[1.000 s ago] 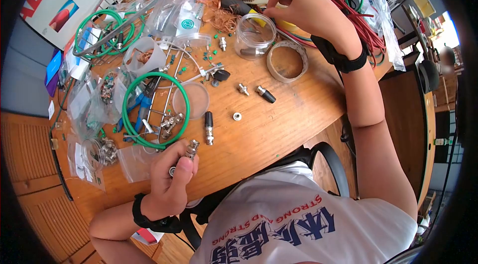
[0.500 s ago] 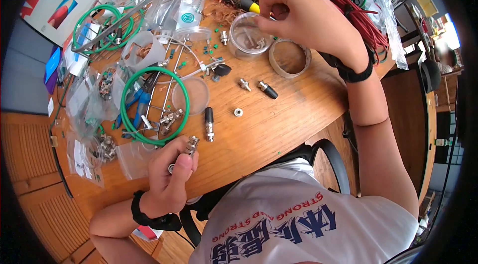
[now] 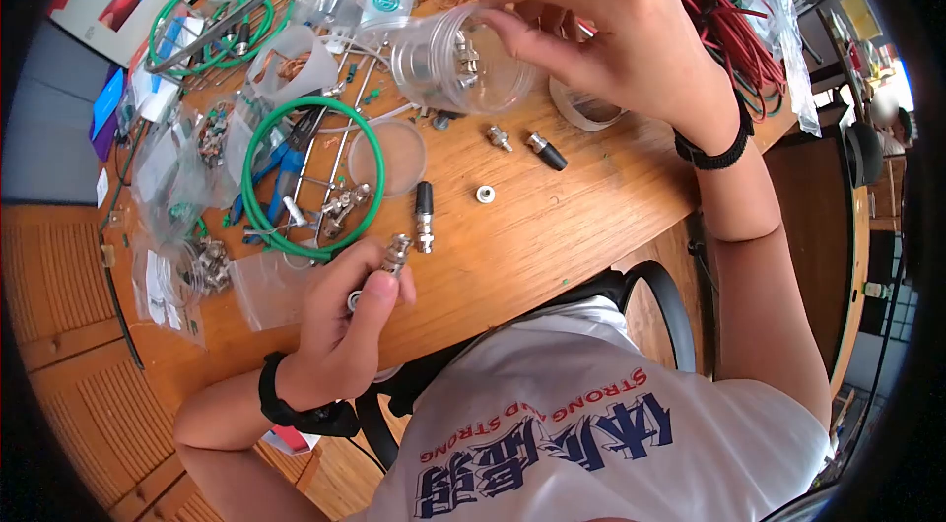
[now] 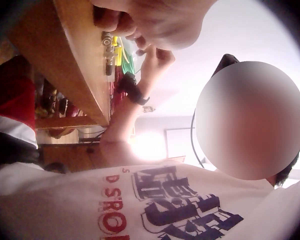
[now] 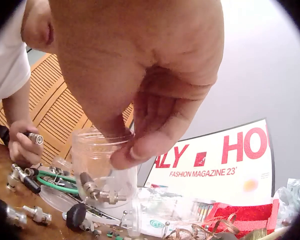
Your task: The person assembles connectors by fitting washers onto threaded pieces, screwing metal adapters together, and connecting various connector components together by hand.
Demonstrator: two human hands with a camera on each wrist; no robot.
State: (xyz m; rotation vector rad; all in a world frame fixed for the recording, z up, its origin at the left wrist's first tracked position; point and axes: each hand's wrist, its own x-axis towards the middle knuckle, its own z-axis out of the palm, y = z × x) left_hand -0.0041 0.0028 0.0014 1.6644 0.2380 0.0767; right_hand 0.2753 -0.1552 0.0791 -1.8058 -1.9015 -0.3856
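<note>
My left hand (image 3: 340, 330) holds a silver BNC connector (image 3: 397, 253) between thumb and fingers, with another round metal end showing lower in the grip. By its rim, my right hand (image 3: 631, 39) pinches a clear plastic jar (image 3: 419, 69), which is tilted above the table. Inside the jar lie metal connectors (image 5: 109, 197), seen through its wall in the right wrist view. On the wood between the hands are a connector with a black boot (image 3: 424, 217), a second black-booted one (image 3: 548, 152), a small bare connector (image 3: 500, 138) and a small metal ring (image 3: 485, 194).
A green cable coil (image 3: 371, 153) lies over blue-handled pliers (image 3: 288, 172) and a clear round lid (image 3: 404, 177) at left. Plastic bags (image 3: 177, 177) crowd the far left. A tape ring (image 3: 581, 118) sits under the right hand; red cables (image 3: 724, 39) lie at the back right.
My right hand has come from behind the jar to its rim, and the jar has been lifted, tilted and shifted left. My left hand keeps its connector, slightly further forward.
</note>
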